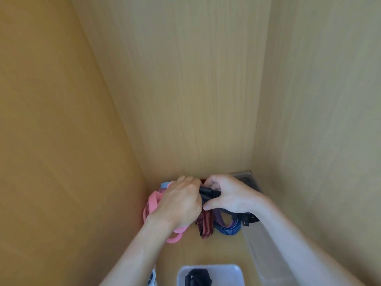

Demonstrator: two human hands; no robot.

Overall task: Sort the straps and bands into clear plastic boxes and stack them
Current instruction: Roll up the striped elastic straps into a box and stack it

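Place: you are looking down into a wooden shelf (216, 250) corner; all the work sits in the lower centre of the frame.
Left hand (179, 203): fingers curled over the left end of a black strap (207, 192). The back of the hand hides the actual contact.
Right hand (228, 198): pinching the strap's right end, fingers above and thumb below.
Both hands: grasping the same strap, neither free.
Strap position: between the 2 hands, lifted just above the loose pile.
Long axis: roughly left to right in the frame, dipping slightly to the right.
Pile below: pink bands (153, 201) under your left wrist, red-striped strap (206, 223) in the middle, blue strap (226, 229) and black buckled strap (249, 219) to the right.
Boxes: 1 long clear box (266, 250) runs down the right wall; 1 white-rimmed box (233, 273) at bottom centre already holds a dark item (198, 277).
Key relation: the bottom box lies straight below both hands in the frame; the long box lies just right of your right hand, so that hand is nearer to it.
Judgement: the dark item suggests black goes bottom centre; gather the strap's ends before lowering it.
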